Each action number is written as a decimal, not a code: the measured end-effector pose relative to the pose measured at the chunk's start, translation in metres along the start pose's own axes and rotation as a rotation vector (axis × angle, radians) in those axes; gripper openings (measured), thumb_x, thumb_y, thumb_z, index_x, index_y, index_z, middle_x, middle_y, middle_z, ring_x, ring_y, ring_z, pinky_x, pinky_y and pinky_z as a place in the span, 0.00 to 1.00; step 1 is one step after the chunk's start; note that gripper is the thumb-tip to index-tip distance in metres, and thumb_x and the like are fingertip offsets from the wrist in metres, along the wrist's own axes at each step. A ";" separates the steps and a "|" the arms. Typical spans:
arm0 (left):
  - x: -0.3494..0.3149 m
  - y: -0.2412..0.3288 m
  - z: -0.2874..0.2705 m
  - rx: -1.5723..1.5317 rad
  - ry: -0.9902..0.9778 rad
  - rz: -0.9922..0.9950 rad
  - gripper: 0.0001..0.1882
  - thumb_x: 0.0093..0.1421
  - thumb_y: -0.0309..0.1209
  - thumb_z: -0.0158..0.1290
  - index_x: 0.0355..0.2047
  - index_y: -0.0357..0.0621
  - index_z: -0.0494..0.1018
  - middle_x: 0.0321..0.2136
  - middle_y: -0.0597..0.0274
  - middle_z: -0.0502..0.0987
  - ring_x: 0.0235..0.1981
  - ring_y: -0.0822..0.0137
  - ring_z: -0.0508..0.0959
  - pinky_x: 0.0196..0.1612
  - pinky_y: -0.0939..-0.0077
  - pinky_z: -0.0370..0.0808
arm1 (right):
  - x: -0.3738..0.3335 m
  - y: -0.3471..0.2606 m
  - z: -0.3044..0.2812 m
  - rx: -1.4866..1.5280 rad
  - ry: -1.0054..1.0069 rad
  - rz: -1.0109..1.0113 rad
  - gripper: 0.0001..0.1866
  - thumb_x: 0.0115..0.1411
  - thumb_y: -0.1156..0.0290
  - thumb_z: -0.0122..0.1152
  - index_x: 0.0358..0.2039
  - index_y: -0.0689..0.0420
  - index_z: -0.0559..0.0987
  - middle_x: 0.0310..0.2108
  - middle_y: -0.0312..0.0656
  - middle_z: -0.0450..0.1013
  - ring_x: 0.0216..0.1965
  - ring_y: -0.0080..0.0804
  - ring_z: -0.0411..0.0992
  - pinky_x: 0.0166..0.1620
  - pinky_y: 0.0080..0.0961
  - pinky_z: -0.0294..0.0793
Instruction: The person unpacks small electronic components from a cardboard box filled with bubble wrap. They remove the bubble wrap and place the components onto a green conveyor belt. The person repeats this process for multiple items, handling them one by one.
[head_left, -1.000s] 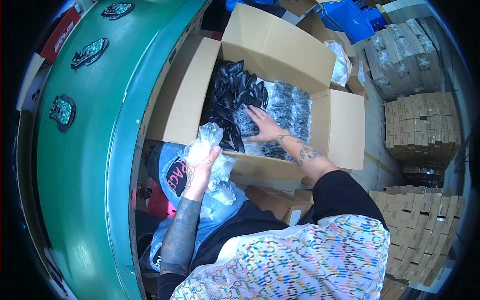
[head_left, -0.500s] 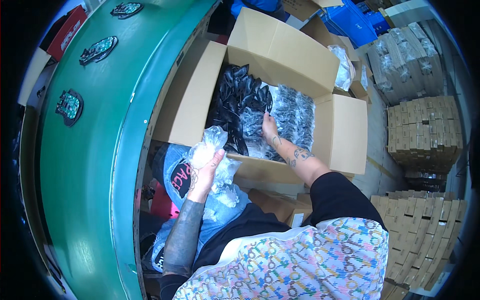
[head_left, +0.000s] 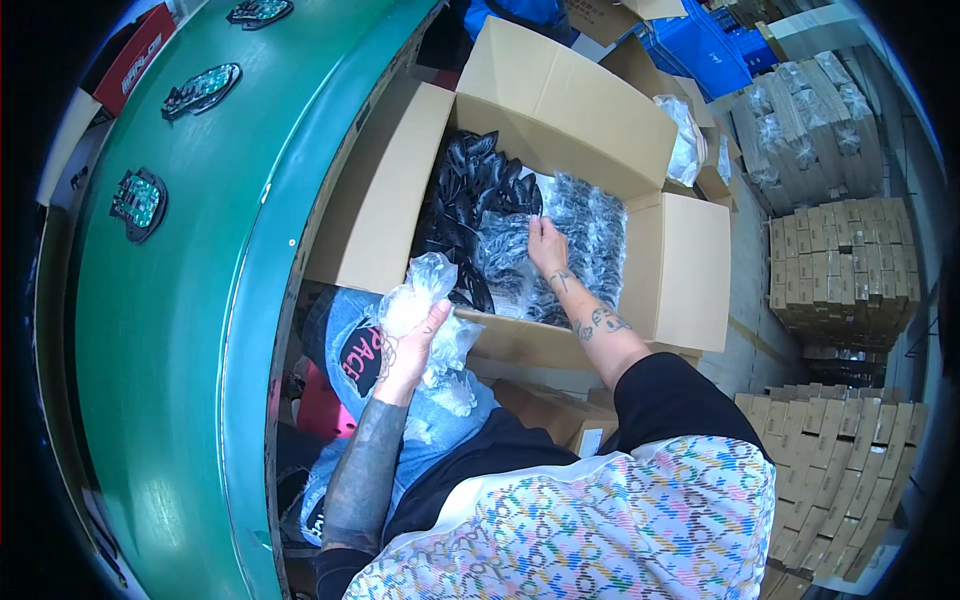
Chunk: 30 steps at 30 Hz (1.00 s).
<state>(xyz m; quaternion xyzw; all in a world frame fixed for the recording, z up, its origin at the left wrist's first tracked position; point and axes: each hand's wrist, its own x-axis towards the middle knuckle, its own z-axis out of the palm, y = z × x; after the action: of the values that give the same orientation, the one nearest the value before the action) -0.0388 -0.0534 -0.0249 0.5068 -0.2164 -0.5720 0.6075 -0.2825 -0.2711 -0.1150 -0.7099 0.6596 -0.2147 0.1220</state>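
Crumpled clear plastic bags (head_left: 432, 275) are bunched in my left hand (head_left: 425, 335), which is closed round them above my lap. My right hand (head_left: 547, 247) reaches into a large open cardboard box (head_left: 560, 70). Its fingers are drawn together at the edge of a heap of loose black plastic parts (head_left: 465, 195); what they pinch, if anything, is too small to make out. Beside and under that hand lie rows of dark parts wrapped in clear plastic (head_left: 590, 225), filling the right side of the box.
A green-topped workbench (head_left: 190, 330) runs along my left, with several black-cased green circuit boards (head_left: 138, 205) on it. Stacked brown cartons (head_left: 845, 260) stand to the right. Behind the box are a blue crate (head_left: 695, 45) and a white plastic bag (head_left: 685, 140).
My right hand has shifted slightly up and to the right inside the box, toward the edge of the black parts. My left hand stays in place with the plastic bags.
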 end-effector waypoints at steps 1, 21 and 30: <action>0.000 -0.001 0.000 0.004 -0.003 -0.009 0.21 0.57 0.38 0.62 0.47 0.39 0.74 0.42 0.63 0.76 0.44 0.71 0.73 0.48 0.74 0.69 | 0.002 -0.002 -0.004 -0.022 0.040 -0.052 0.21 0.67 0.52 0.46 0.28 0.58 0.72 0.24 0.57 0.74 0.30 0.61 0.73 0.34 0.50 0.70; 0.005 -0.011 0.001 0.086 0.020 0.132 0.15 0.57 0.40 0.61 0.31 0.41 0.74 0.28 0.67 0.74 0.32 0.73 0.72 0.35 0.73 0.69 | 0.091 -0.141 -0.077 -0.128 0.435 -0.615 0.15 0.62 0.59 0.57 0.22 0.51 0.76 0.17 0.44 0.74 0.20 0.46 0.75 0.25 0.41 0.73; 0.008 -0.016 -0.002 0.087 0.003 0.141 0.13 0.57 0.36 0.61 0.36 0.40 0.75 0.32 0.63 0.77 0.36 0.70 0.75 0.40 0.73 0.72 | 0.107 -0.149 -0.059 -0.089 0.346 -0.666 0.16 0.64 0.54 0.52 0.26 0.50 0.79 0.20 0.48 0.75 0.24 0.51 0.76 0.29 0.44 0.75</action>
<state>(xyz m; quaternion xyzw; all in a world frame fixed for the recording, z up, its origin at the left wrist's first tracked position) -0.0423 -0.0574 -0.0417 0.5170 -0.2753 -0.5173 0.6240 -0.1746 -0.3557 0.0204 -0.8434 0.4122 -0.3302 -0.0987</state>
